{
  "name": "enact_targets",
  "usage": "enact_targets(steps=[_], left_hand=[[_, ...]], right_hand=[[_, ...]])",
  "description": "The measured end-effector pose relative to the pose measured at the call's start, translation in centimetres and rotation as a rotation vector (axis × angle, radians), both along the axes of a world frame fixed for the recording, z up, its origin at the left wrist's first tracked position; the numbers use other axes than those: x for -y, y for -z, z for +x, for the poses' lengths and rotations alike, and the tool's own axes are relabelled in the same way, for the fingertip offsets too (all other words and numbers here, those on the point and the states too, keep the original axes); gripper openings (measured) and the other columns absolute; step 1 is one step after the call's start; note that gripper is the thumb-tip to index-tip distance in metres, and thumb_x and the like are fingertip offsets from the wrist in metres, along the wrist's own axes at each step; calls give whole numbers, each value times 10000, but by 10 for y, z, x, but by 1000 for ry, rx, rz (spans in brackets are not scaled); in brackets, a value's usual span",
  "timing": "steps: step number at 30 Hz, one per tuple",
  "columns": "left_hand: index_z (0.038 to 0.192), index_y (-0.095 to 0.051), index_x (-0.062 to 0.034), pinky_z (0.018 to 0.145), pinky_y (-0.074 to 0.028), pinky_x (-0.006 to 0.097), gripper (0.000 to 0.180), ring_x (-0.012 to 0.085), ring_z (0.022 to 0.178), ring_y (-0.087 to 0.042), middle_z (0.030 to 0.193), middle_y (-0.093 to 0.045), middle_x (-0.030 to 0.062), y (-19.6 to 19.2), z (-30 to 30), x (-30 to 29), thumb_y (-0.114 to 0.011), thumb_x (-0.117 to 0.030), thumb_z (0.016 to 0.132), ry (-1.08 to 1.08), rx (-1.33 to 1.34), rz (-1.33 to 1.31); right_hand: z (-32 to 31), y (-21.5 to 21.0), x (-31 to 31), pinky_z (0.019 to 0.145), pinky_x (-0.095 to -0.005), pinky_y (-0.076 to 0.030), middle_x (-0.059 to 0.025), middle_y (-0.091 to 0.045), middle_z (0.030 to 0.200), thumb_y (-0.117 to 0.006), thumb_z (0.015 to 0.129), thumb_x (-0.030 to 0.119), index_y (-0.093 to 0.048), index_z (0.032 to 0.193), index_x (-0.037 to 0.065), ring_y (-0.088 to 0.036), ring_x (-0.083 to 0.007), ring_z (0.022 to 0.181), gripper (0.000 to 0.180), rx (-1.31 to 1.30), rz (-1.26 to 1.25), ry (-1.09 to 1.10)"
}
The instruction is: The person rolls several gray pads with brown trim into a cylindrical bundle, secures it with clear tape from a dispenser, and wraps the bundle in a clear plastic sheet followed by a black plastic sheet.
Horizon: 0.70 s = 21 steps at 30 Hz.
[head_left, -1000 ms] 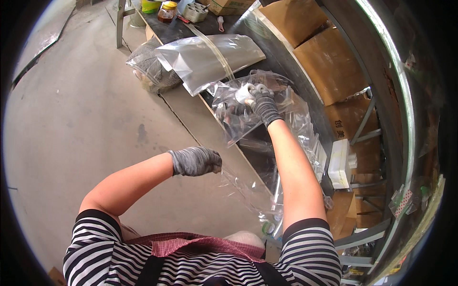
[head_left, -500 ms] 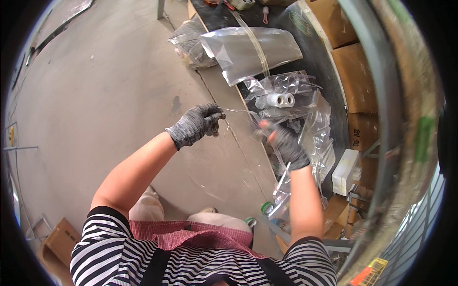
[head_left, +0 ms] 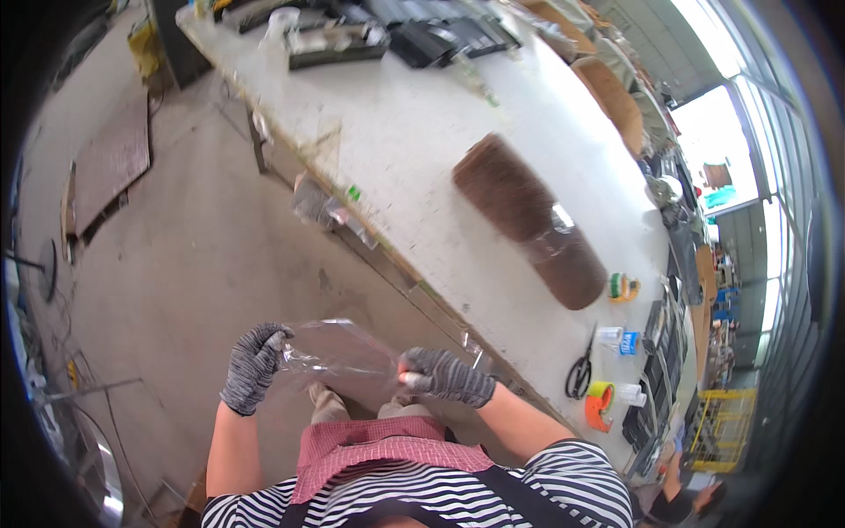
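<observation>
A thin, clear plastic bag or sheet (head_left: 339, 354) is stretched between my hands, above my feet and in front of the table's edge. My left hand (head_left: 253, 365), in a grey knit glove, grips its left side. Its right side is pinched in my right hand (head_left: 447, 377), whose matching glove leaves some fingertips bare. Up on the white tabletop (head_left: 387, 150) lies a long brown roll (head_left: 506, 189), blurred, with a shiny clear band around its middle.
Black scissors (head_left: 579, 374), an orange tape dispenser (head_left: 598, 407) and a green-and-yellow tape roll (head_left: 623, 287) lie at the table's right side. Dark flat pieces (head_left: 449, 35) cover its far end. Another person (head_left: 682, 497) is at the lower right.
My view has swung from a low shelf of plastic film to the white tabletop. My hands have come down; the film now spans both, and my right hand has left the shelf.
</observation>
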<state>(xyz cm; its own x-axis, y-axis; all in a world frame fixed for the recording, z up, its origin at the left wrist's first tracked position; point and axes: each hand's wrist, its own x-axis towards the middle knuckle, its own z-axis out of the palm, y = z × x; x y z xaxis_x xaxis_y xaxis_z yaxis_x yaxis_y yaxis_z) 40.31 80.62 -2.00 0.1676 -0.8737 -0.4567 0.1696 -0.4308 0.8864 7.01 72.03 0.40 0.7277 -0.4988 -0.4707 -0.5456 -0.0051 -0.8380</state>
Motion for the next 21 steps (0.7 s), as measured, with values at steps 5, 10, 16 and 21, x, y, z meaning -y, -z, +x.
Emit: enact_targets(steps=[5,10,16,21], left_hand=[[1103,-686,-54,504,-320,183,199,7,577,-400,686,-497,-93,-136,-19,92,-578,-182,995,118,11,-123],[1227,-653,-68,495,-297,186,254,8,562,-343,689,-444,-106,-184,-80,221,-566,-143,1001,264,61,-390],[1325,-590,-87,497,-323,180,342,-1,574,-362,712,-447,-94,-171,-165,375,-538,-30,992,223,260,-613],[1408,-491,-132,897,-479,434,566,332,1058,-590,1120,-623,167,-186,-221,489,-666,-119,870,151,1172,-863]], right_hand=[[-50,-165,31,808,-286,-471,-13,-692,874,-766,828,173,-704,1001,42,-606,-99,833,226,-83,191,155],[-160,-197,94,702,-290,-518,-19,-660,787,-733,807,153,-669,856,31,-608,-98,741,146,75,-119,544],[-219,-227,233,742,-363,-511,-176,-679,820,-645,874,193,-678,931,27,-616,-281,731,179,-354,-708,739],[-276,-184,339,768,-378,-511,-153,-694,836,-626,878,177,-687,960,46,-646,-277,779,166,-425,-746,639]])
